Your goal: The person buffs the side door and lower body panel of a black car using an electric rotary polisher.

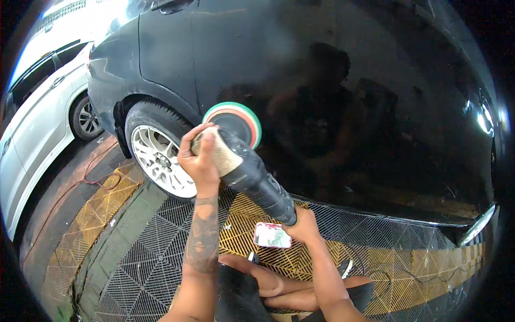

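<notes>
Both of my hands hold a black car polisher [256, 185] with a round pad [257, 124] edged in green, white and orange. My left hand [201, 155] wraps round its head, over a beige cover [225, 155]. At the other end, my right hand [302, 225] grips the rear of the handle. The pad is up against the dark side panel of a black car [343, 134], just right of the rear wheel [161, 155]; whether it presses on the paint I cannot tell. My reflection shows in the panel.
Under my knees lies a floor of grey and yellow grating tiles [155, 255]. A white, red-edged tray-like object [272, 235] sits below the polisher. A dark cord [397, 268] runs along the floor at right. A white car [43, 129] and a red hose [83, 181] are at left.
</notes>
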Available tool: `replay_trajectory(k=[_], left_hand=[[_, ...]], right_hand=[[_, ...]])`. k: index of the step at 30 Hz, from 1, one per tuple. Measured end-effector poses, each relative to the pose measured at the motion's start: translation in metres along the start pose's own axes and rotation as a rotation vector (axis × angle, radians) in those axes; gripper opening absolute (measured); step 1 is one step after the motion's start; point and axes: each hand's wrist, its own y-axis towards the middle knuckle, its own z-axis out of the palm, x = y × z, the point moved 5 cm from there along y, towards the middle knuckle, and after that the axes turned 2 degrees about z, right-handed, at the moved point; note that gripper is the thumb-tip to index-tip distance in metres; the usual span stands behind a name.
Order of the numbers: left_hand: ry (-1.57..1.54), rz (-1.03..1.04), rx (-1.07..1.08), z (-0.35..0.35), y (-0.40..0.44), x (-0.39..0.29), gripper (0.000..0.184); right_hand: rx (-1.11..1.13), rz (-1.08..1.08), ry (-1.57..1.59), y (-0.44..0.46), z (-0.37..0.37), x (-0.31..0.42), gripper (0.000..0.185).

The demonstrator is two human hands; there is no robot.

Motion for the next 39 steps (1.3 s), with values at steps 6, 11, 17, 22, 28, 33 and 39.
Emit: replay_trajectory(k=[6, 11, 17, 22, 28, 33, 39], left_hand=[[-0.105, -0.079, -0.141, -0.032, 0.019, 0.013, 0.03], [-0.022, -0.113, -0.093, 0.003, 0.026, 0.0, 0.032], [-0.007, -0.07, 0.062, 0.089, 0.024, -0.036, 0.031], [-0.062, -0.078, 0.075, 0.112, 0.02, -0.047, 0.028], [-0.025, -0.131, -0.087, 0.039, 0.015, -0.014, 0.033], [-0.07, -0.12, -0.159, -0.024, 0.017, 0.014, 0.036], [-0.039, -0.105, -0.1, 0.006, 0.027, -0.004, 0.033]], right_hand=[[0.015, -0.052, -0.11, 0.006, -0.015, 0.027, 0.043], [0.018, 0.001, -0.061, -0.001, -0.032, 0.027, 0.043], [-0.055, 0.119, 0.064, -0.023, -0.068, 0.014, 0.044], [-0.109, 0.093, 0.021, -0.029, -0.086, 0.003, 0.039], [-0.024, -0.042, 0.013, -0.013, -0.061, 0.019, 0.042], [0.047, -0.044, -0.077, 0.003, -0.031, 0.028, 0.04], [0.034, 0.007, -0.073, 0.001, -0.037, 0.029, 0.038]])
